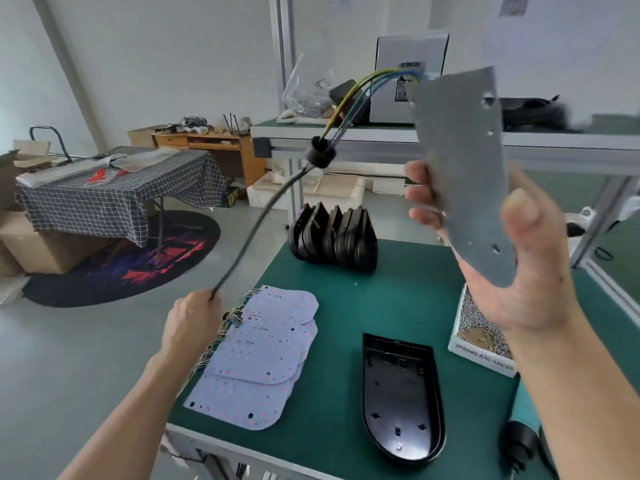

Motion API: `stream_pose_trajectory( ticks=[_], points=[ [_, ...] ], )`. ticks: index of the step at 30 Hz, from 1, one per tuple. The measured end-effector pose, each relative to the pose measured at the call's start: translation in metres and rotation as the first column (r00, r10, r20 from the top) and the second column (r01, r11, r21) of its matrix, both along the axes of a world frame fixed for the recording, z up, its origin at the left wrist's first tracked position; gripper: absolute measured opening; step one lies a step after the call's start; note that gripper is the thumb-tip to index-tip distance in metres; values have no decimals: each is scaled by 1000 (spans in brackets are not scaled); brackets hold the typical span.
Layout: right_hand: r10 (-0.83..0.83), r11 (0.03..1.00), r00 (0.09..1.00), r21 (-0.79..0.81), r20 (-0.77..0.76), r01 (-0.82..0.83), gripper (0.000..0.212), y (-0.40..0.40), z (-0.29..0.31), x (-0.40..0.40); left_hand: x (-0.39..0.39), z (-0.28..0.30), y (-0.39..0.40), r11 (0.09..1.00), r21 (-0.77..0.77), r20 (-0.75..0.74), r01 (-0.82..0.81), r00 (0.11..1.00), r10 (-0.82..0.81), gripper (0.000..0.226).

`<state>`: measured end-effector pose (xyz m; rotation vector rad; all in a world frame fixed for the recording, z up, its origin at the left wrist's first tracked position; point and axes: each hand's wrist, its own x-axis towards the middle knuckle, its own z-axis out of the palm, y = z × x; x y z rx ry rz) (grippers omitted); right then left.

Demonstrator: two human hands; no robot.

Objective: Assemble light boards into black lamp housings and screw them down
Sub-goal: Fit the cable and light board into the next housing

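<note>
Right grip (512,268) held one light board (460,174) aloft; left grip (194,323) pinched its cable (256,230); one open housing (403,400) lay on the bench (346,306).

Green surface (398,299) with lamp parts

On it: stacked light boards (263,358), one open black housing (401,396), upright housings (332,237), screw box (481,334).

The light board (460,174) shows only its bare back; the box (481,344) label is partly covered.
</note>
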<state>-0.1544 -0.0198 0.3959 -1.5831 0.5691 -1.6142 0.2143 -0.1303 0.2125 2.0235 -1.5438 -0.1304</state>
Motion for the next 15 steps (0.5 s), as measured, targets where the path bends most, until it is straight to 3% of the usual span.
stream_pose_trajectory(
  ticks=[4,10,15],
  points=[
    [-69,996,987,54,-143,77,105,-1,-22,-1,33,3,-9,989,-77,-30,-123,992,121,31],
    [-148,984,962,63,-229,166,76,0,-47,3,54,6,-4,987,-26,-109,-161,982,157,36],
    [-365,911,877,77,-314,406,57,-5,-57,-13,21,36,20,957,-274,-118,-97,991,66,37]
  ],
)
